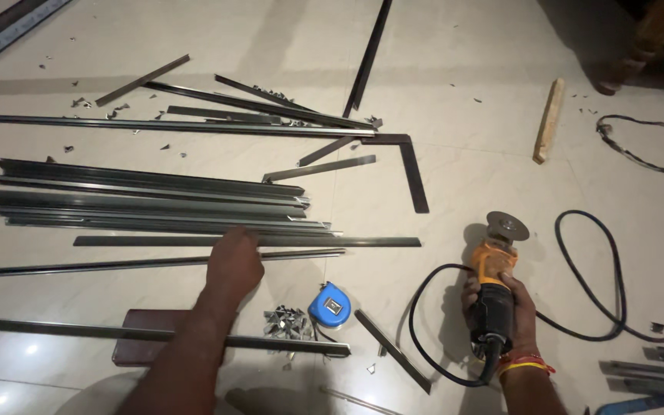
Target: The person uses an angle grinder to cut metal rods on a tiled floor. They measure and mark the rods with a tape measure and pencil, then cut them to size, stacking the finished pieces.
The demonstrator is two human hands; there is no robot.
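Right now your right hand (501,303) is clenched around the black body of an orange angle grinder (493,284), which sits low on the pale tiled floor (463,69) with its cutting disc (507,226) pointing away from you. Its black power cord (601,284) loops across the floor to the right and curls back under your wrist. Your left hand (234,261) reaches out to a long metal strip (155,263), fingers curled down on it; whether they grip it or only press, you cannot tell from this angle. Just beyond lies a stack of metal profiles (147,201). Near you, between your arms, sit a blue tape measure (329,305) and a small heap of metal offcuts (287,323). Farther off rest a black framing square (409,165) and a wooden block (549,121).
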